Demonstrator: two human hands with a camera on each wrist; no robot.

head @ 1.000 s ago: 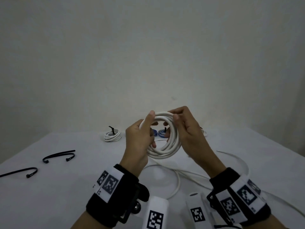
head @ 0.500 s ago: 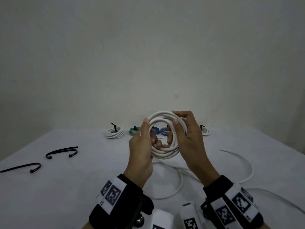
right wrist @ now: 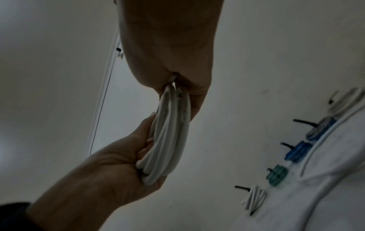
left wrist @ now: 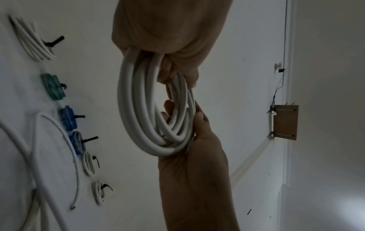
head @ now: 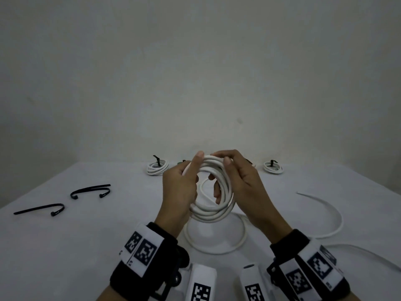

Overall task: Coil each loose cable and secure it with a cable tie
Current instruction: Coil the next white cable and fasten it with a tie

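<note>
A white cable coil (head: 213,210) of several turns is held upright above the table between both hands. My left hand (head: 184,185) grips its left side, thumb on the top of the ring. My right hand (head: 240,181) holds the top right, thumb on the outside and fingers curled through the ring. The left wrist view shows the coil (left wrist: 142,112) hanging from my left hand (left wrist: 168,31). In the right wrist view the coil (right wrist: 169,140) is edge-on below my right hand (right wrist: 169,46). The cable's loose tail (head: 217,249) trails on the table. Two loose black cable ties (head: 90,189) (head: 41,209) lie at the left.
Tied coils stand in a row along the table's back edge: white (head: 157,167), white (head: 273,167), green (left wrist: 53,87) and blue (left wrist: 68,118). More of the loose white cable (head: 325,216) curves across the table (head: 86,246) at the right. A white wall rises behind.
Both hands keep hold of the coil. My right hand has shifted its grip on the top of the ring, its fingers now curled through it. The coil hangs a little lower.
</note>
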